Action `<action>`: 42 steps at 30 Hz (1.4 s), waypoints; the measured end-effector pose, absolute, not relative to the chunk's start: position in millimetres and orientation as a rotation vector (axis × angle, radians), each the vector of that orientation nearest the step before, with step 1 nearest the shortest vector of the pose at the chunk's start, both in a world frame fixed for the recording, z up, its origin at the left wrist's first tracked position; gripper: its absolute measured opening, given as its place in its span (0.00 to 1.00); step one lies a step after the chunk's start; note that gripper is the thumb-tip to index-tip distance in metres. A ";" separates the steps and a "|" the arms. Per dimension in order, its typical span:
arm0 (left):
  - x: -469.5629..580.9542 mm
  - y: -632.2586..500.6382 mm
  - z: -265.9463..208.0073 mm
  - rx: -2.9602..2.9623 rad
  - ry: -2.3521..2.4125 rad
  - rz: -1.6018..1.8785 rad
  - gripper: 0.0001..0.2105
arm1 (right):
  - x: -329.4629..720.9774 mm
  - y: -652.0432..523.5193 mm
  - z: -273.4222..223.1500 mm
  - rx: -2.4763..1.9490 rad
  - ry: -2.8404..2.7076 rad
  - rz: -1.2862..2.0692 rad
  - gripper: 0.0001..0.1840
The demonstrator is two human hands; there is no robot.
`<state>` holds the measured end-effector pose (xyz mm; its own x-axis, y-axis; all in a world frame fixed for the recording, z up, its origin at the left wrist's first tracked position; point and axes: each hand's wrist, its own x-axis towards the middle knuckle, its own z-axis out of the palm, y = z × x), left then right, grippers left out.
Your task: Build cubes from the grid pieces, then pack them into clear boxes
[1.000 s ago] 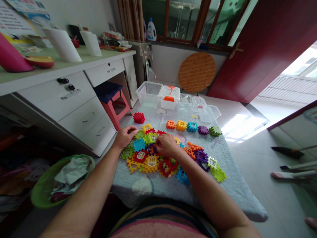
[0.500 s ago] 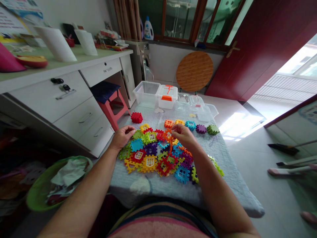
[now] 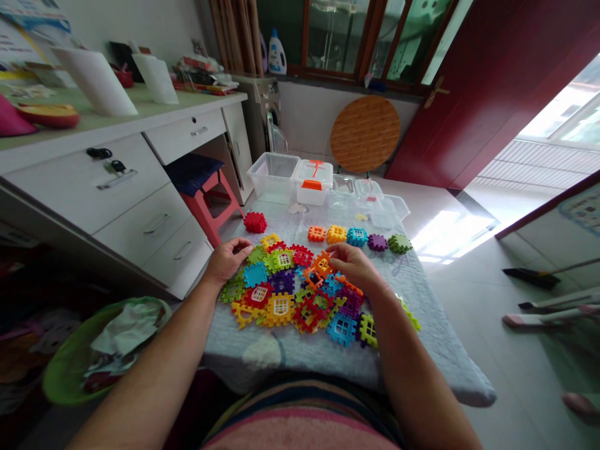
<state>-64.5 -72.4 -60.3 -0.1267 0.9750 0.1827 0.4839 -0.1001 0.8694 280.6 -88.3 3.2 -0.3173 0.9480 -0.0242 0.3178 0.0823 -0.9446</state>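
A heap of interlocking plastic building blocks (image 3: 282, 305) in many colours lies before me, several with lattice windows. At its left edge is my left hand (image 3: 227, 261), fingers slightly curled, thumb and forefinger a little apart beside a green block (image 3: 256, 254); nothing shows between them. My right hand (image 3: 352, 264) is at the heap's upper right, its fingertips closed at the edge of a tilted orange building block (image 3: 322, 264). Just below that block sits another orange piece (image 3: 313, 279). The contact of my right thumb is partly hidden.
Behind the heap stand a red stack (image 3: 255, 222) and a row of orange, yellow (image 3: 336, 234), blue (image 3: 357, 236), purple and green (image 3: 400, 244) stacks. Clear plastic boxes (image 3: 273, 181) are at the table's far end. A red stool (image 3: 220, 209) and white drawers are left.
The orange block at my right hand has gone from upright to tilted, lower over the heap. My left hand stays at the left edge. The view has shifted slightly.
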 end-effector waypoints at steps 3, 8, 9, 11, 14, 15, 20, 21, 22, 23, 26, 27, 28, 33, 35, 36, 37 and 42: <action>-63.1 -73.9 -57.6 1.601 1.640 1.165 0.16 | 266.6 -89.1 -7.5 -1.314 -1.779 1.142 0.14; -62.4 -73.7 -57.9 1.578 1.619 1.165 0.16 | 254.9 -96.6 -12.3 -1.387 -1.941 0.994 0.12; -62.3 -73.6 -58.2 1.577 1.622 1.170 0.16 | 253.5 -99.1 -10.9 -1.398 -2.002 0.923 0.11; -61.5 -73.8 -57.5 1.583 1.622 1.173 0.16 | 250.7 -103.7 -7.3 -1.404 -2.131 0.743 0.08; -59.2 -75.4 -53.5 1.583 1.604 1.173 0.15 | 246.4 -108.1 -2.7 -1.409 -2.255 0.534 0.05; -58.4 -75.9 -51.9 1.579 1.601 1.171 0.15 | 245.0 -108.7 -1.8 -1.415 -2.280 0.501 0.05; -56.8 -76.8 -48.5 1.564 1.610 1.179 0.16 | 239.4 -109.4 -1.5 -1.432 -2.350 0.479 0.09; -56.9 -76.7 -48.8 1.560 1.609 1.179 0.16 | 238.4 -109.6 -1.8 -1.433 -2.345 0.483 0.11; -57.2 -76.6 -49.2 1.556 1.608 1.177 0.16 | 237.3 -109.8 -2.1 -1.431 -2.332 0.488 0.13; -57.4 -76.5 -49.5 1.554 1.606 1.177 0.16 | 236.3 -110.0 -2.3 -1.423 -2.318 0.495 0.14; -58.2 -76.3 -50.4 1.563 1.609 1.172 0.15 | 233.4 -110.0 -2.3 -1.389 -2.255 0.541 0.13; -58.5 -76.3 -50.6 1.569 1.609 1.173 0.15 | 232.4 -109.9 -2.0 -1.384 -2.223 0.571 0.12; -58.7 -76.2 -50.9 1.574 1.611 1.175 0.15 | 231.5 -109.7 -1.8 -1.383 -2.187 0.608 0.12; -59.0 -75.7 -53.5 1.586 1.626 1.175 0.16 | 229.3 -108.5 -3.6 -1.372 -2.019 0.853 0.11; -58.9 -75.7 -52.0 1.592 1.652 1.176 0.16 | 231.0 -107.3 -6.7 -1.358 -1.974 0.909 0.10; -58.5 -76.1 -49.6 1.606 1.677 1.184 0.16 | 232.6 -106.2 -8.3 -1.354 -1.960 0.916 0.10; -57.8 -77.0 -45.6 1.634 1.709 1.197 0.16 | 234.5 -105.0 -9.9 -1.352 -1.952 0.910 0.10; -41.8 -97.8 -8.3 1.995 1.694 1.289 0.14 | 243.3 -98.7 -11.9 -1.391 -1.983 0.849 0.10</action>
